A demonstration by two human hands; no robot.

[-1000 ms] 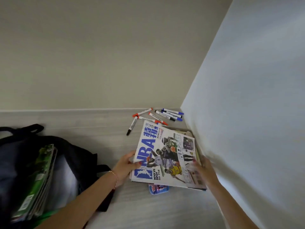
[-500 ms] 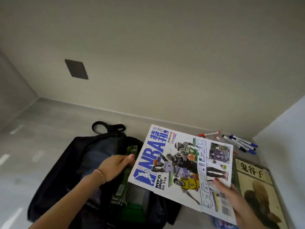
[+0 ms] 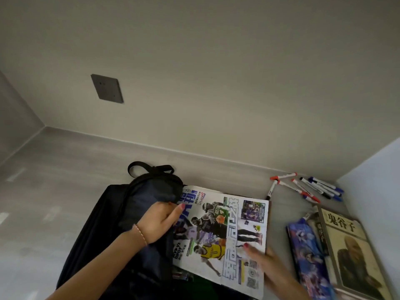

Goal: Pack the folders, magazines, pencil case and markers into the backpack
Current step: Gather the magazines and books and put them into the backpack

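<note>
A: Black fabric fills the left side, that's the backpack (image 3: 121,224), lying on the grey surface (image 3: 54,191) with its mouth held wide. The left hand (image 3: 159,224) grips the flap's edge, fingers curled under it.

B: And the magazine (image 3: 225,237) is partway in, its left edge hidden under that flap. The right hand (image 3: 268,267) grips the near right corner, blurred, its wrist cut off by the frame.

A: Inside the bag it's hard to read, just something green low down.

B: Over right, the pencil case (image 3: 309,256) lies flat beside a book (image 3: 350,250), both clipped by the bottom edge. The book overlaps something dark I can't identify.

A: Markers (image 3: 307,188) are scattered in the far right corner, red, blue and black caps.

B: Beige wall behind, a dark plate (image 3: 107,88) on it, a white panel at right.
</note>
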